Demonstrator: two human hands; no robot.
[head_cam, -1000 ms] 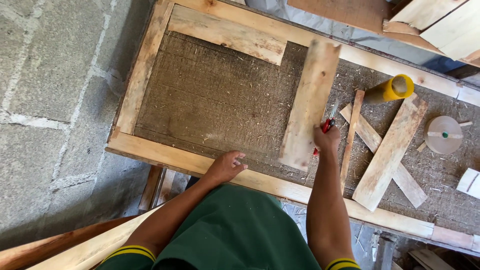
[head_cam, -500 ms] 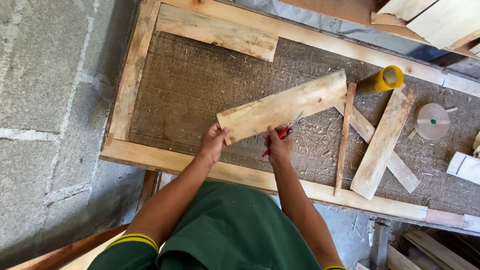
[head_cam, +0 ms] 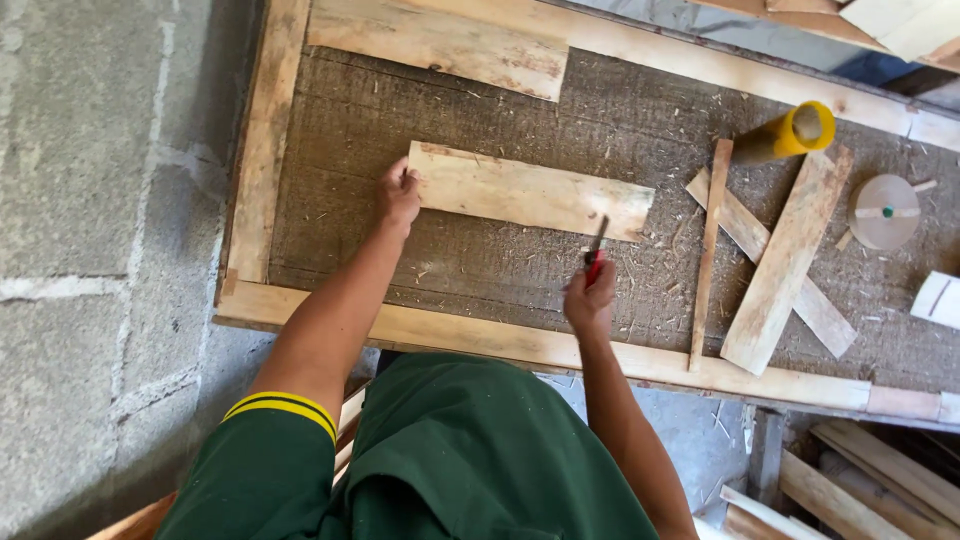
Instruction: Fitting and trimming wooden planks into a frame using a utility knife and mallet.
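Grey block wall borders the wood-framed desk (head_cam: 262, 150) along its left edge. Near the desk's middle lies a flat plank (head_cam: 530, 190); the left hand (head_cam: 398, 195) grips its left end. The right hand (head_cam: 590, 300) is closed around a red pencil (head_cam: 595, 252), tip touching the plank's right end. A yellow tube (head_cam: 785, 135) lies towards the far right corner.

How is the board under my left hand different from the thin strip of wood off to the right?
The board is broad and lies crosswise, with the left hand gripping its end. The thin strip is far narrower, lies nearly lengthwise, and is untouched. Both are pale, rough-cut wood on the workbench.
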